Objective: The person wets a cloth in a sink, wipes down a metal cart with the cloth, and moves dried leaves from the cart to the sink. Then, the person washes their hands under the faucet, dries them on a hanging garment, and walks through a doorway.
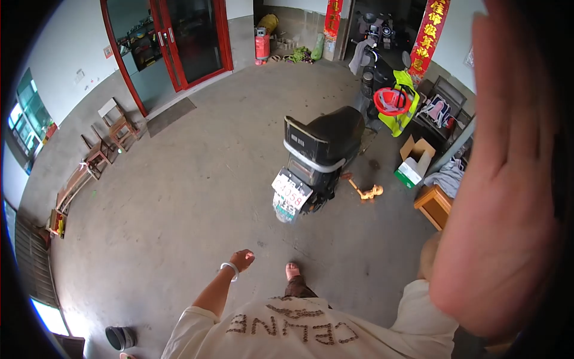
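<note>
My right hand [508, 179] is raised very close to the camera and fills the right side of the head view, its palm showing, its fingers stretched upward and nothing held. Lower down, my left hand [242, 259] hangs over the concrete floor with its fingers curled; a pale bangle [230, 271] circles the wrist. Whether anything lies inside those curled fingers is too small to tell. Ahead stands a black scooter [326, 140] with a number plate [291, 191] facing me. A red helmet [391, 102] and a yellow-green vest [399, 122] hang toward its front.
On the right are an open cardboard box [417, 157], a wooden cabinet [435, 205] and a small orange toy-like object [371, 192]. Wooden chairs [119, 124] line the left wall. Beyond are red-framed doors [173, 48] and a red gas cylinder [262, 48].
</note>
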Demonstrator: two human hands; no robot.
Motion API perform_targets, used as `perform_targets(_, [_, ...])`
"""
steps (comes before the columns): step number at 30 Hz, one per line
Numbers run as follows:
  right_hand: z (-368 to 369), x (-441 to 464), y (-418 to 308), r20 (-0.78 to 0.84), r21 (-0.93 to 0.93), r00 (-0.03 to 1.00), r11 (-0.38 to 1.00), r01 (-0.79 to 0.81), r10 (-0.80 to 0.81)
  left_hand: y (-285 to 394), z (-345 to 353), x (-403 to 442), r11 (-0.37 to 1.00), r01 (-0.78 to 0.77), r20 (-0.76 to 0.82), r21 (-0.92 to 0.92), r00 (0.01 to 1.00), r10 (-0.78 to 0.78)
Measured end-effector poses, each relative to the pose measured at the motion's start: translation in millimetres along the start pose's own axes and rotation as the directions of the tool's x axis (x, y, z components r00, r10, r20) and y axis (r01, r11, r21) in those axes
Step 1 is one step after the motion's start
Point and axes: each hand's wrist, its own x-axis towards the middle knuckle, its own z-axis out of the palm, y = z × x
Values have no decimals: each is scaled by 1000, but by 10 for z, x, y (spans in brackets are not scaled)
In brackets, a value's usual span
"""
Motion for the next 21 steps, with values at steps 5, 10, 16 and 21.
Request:
perform_targets(5, [-352,450,1173,-9,0,999,999,49,-49,-517,-339,429,990,127,-79,66,989,-122])
perform_targets(10, [-351,810,2403,17,27,998,997,66,-66,-2191,-497,119,620,-103,186,778,980,-70])
perform_targets(16, [102,972,4143,18,62,999,997,47,-48,-2563,-990,-54,290,824,222,-487,437,-872])
perform_targets(21, [853,997,5549,23,14,998,999,52,-52,-3325,-1746,811,214,857,289,-469,378,-879])
